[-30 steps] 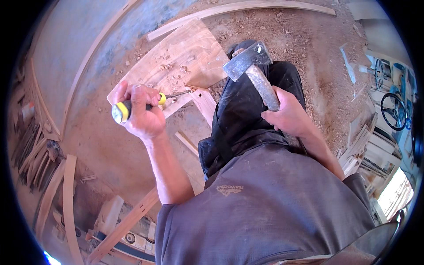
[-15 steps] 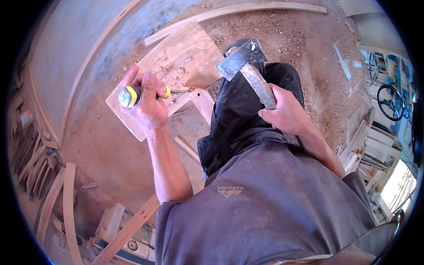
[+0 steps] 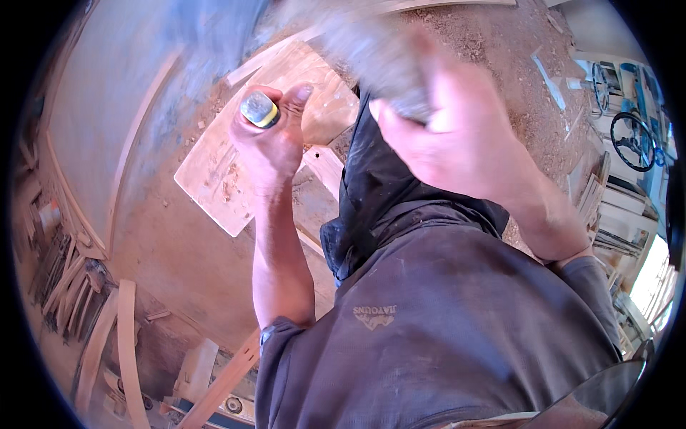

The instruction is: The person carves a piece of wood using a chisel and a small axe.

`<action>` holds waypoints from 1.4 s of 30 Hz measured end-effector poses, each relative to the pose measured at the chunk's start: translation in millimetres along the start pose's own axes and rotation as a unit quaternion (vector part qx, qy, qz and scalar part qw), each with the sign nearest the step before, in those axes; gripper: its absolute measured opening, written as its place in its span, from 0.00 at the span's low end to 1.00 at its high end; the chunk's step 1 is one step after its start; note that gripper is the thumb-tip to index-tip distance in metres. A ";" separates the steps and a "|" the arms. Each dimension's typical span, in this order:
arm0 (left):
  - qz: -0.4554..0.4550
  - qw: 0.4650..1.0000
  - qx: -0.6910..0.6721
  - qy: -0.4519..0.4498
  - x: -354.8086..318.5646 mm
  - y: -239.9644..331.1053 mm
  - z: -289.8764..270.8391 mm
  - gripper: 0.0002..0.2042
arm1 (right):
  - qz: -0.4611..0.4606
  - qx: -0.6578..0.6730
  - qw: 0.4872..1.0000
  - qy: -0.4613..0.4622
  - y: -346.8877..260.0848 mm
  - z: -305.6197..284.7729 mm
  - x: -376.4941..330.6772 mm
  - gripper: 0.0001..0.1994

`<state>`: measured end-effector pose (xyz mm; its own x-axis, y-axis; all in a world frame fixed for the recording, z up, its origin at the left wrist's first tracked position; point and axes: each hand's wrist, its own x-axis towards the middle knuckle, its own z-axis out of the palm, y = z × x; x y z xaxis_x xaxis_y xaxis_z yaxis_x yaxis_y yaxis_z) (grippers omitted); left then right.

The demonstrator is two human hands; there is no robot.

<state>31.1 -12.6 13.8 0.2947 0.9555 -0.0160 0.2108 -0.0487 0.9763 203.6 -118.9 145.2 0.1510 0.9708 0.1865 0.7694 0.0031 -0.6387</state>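
My left hand (image 3: pixel 271 154) is closed around the black and yellow handle of a chisel (image 3: pixel 259 109), butt end up. The chisel's blade is hidden behind the hand. Below it lies a wide pale board (image 3: pixel 214 182) with wood chips on it. A narrow piece of wood (image 3: pixel 326 170) with a small dark hole lies beside the hand, over the board's near edge. My right hand (image 3: pixel 457 132) is raised close to the camera, wrapped round the handle of a hatchet (image 3: pixel 379 64). Motion smears the hatchet, and its head cannot be made out.
Long wooden strips lie on the dusty floor, one upright-looking strip (image 3: pixel 127 350) at the lower left. A pile of offcuts (image 3: pixel 61 286) sits at the far left. A black handwheel (image 3: pixel 634 141) stands among stacked boards at the right.
My right hand has lifted the hatchet up toward the camera from over my knee. My left hand has shifted right with the chisel, its handle end now tipped toward the camera.
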 end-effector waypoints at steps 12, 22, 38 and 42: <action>0.036 0.940 -0.318 0.121 5.0 7.0 -27.3 0.05 | 0.137 0.068 0.983 -0.100 4.4 -5.1 10.7 0.24; 0.012 0.975 -0.208 0.079 -4.4 4.0 -47.4 0.27 | 0.296 0.176 0.920 -0.188 56.6 26.4 -33.1 0.23; 0.022 0.958 -0.232 0.168 -8.6 -12.4 -26.3 0.09 | 0.274 0.207 0.925 -0.163 66.9 29.1 -38.6 0.19; 0.030 0.968 -0.160 0.192 -13.2 -9.9 -15.3 0.10 | 0.294 0.208 0.914 -0.188 60.6 22.8 -37.3 0.18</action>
<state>10.8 -20.2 7.6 -0.0845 0.9944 0.0639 -0.1137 -0.0734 0.9908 230.5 -149.5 82.5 0.1793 0.8473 -0.4999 0.3091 -0.5310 -0.7890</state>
